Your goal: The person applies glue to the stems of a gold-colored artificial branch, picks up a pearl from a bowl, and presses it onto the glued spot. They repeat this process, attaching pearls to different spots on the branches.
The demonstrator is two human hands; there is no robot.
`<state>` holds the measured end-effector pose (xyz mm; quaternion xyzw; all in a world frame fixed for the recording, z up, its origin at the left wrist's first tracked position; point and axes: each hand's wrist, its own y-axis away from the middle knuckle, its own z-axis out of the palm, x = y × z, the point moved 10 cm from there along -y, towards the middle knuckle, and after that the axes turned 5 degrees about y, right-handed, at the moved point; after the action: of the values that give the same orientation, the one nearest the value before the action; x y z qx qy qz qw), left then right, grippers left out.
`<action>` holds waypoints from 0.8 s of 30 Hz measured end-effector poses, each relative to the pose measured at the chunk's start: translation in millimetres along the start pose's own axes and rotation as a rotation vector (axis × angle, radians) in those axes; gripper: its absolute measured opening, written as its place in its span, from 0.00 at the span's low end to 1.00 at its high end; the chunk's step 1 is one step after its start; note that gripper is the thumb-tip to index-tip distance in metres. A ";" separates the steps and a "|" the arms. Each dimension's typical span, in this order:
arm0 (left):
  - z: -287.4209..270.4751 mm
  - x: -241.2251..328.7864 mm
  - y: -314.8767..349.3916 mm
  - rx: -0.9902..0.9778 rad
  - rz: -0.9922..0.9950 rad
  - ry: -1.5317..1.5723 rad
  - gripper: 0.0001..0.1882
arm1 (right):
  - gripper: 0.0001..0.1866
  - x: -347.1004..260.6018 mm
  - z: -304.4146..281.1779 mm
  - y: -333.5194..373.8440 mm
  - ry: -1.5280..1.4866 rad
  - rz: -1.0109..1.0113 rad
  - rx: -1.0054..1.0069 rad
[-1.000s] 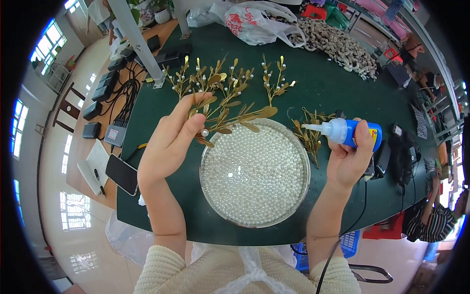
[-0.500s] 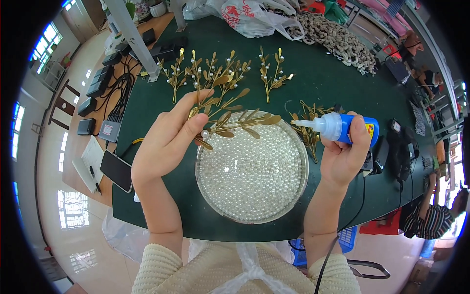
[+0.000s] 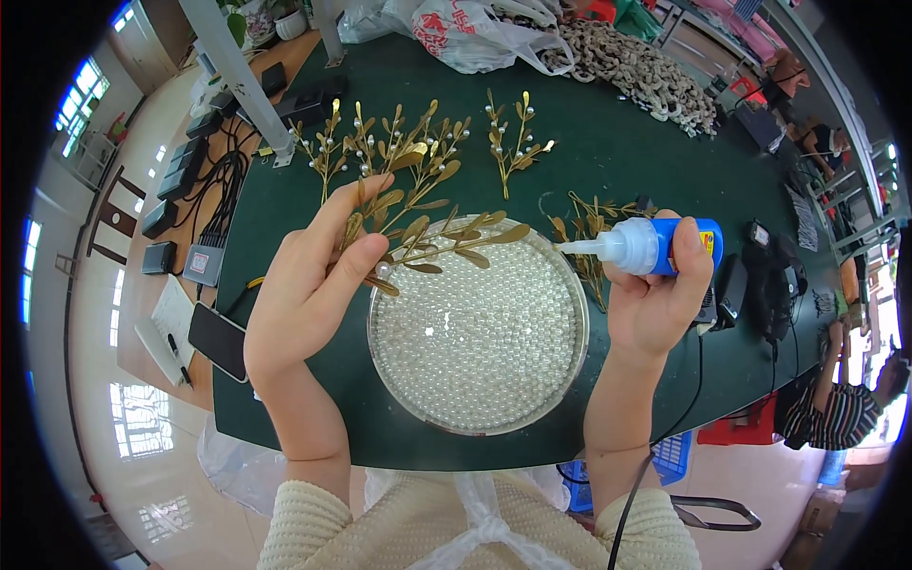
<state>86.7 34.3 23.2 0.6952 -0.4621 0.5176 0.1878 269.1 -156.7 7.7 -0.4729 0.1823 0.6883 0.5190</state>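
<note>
Gold-leafed spray (image 3: 415, 230), pinched in the fingers of the left hand (image 3: 306, 277), extends over a round tray (image 3: 372, 332) of pearly beads (image 3: 480, 342) on the green worktop (image 3: 608, 142), while the right hand (image 3: 649, 309) clasps a blue squeeze bottle (image 3: 663, 249) in curled fingers.

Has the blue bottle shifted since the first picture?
Yes: judged against the round tray, the blue bottle has shifted slightly left, its nozzle now appearing closer to that tray.

The blue bottle (image 3: 664, 240) has apparently neared the held sprig (image 3: 472, 257).
</note>
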 end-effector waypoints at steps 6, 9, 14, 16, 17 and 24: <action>-1.7 1.9 1.7 0.004 0.012 -0.029 0.21 | 0.15 -2.7 5.1 -1.8 -0.072 0.017 -0.012; -2.0 1.9 1.8 0.000 0.011 -0.032 0.21 | 0.16 -3.2 7.3 -2.9 -0.106 0.013 -0.053; -2.1 3.3 2.0 0.004 0.005 -0.039 0.21 | 0.17 0.7 5.0 -5.6 -0.146 0.051 -0.034; -2.9 2.7 1.9 0.030 0.011 -0.010 0.21 | 0.18 1.5 4.3 -7.6 -0.139 0.050 -0.052; -5.1 2.7 2.0 0.056 0.016 0.020 0.22 | 0.18 2.1 5.1 -8.2 -0.158 0.053 -0.079; -12.9 8.1 3.8 0.159 0.115 0.060 0.25 | 0.17 -10.5 -3.4 -7.7 -0.123 -0.103 -0.072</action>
<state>76.8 38.3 34.6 0.6644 -0.4529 0.5831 0.1159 277.6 -161.9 16.7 -0.4567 0.1004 0.6946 0.5466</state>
